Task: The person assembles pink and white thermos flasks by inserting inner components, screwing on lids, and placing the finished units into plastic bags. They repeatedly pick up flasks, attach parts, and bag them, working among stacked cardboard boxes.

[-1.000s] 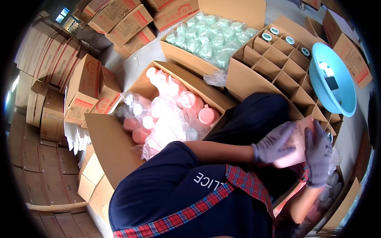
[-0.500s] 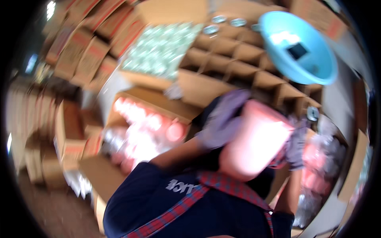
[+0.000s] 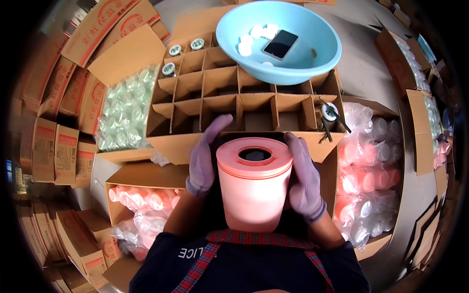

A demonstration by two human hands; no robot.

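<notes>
A pink plastic flask casing (image 3: 254, 195) stands upright close to my body, its broad ring-shaped top facing up. The round opening in the middle looks dark inside. Beside its left wall, my left hand (image 3: 204, 158) in a purple glove is open, with a gap between palm and casing. My right hand (image 3: 305, 180), gloved alike, lies along the right wall with its fingers stretched out; whether the palm presses on it I cannot tell. What supports the casing from below is hidden.
Ahead is a divided carton (image 3: 195, 139) with several silver-topped flasks; a blue basin (image 3: 227, 39) sits over it, with a phone (image 3: 281, 45) and white pieces inside. Dark scissor-like handles (image 3: 328, 119) rest at its right corner. Cartons of bagged pink parts (image 3: 369, 180) and green parts (image 3: 124, 112) flank me.
The pink casing has gone from tilted between both hands to upright. My left hand has come away from it, fingers spread. The whole view has turned and steadied.
</notes>
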